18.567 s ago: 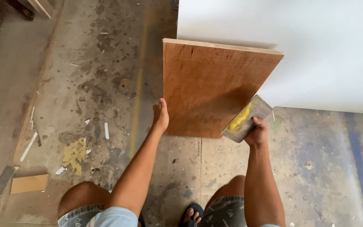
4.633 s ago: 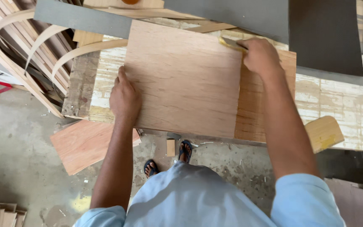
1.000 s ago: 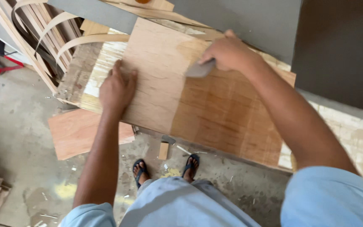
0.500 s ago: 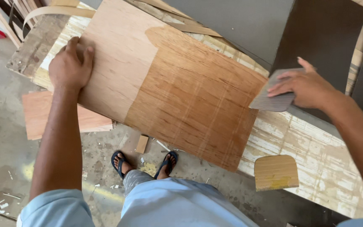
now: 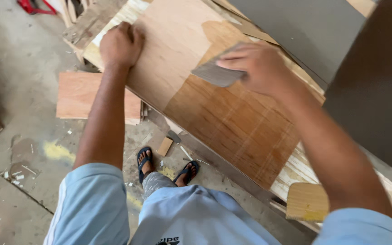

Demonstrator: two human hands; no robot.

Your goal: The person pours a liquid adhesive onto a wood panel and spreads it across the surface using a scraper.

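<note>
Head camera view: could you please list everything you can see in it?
plywood panel: one, light brown with a darker coated part, flat on the workbench
scraper: one, grey, on the panel under the right hand
workbench: one, pale wood, under the panel
grey boards: two, grey and dark grey, at the far side of the bench
small wooden piece: one, tan, at the bench edge
plywood offcut: one, reddish brown, on the floor
sandals: two, dark, on the feet
left hand: pressing flat on the panel
right hand: gripping the scraper
</note>
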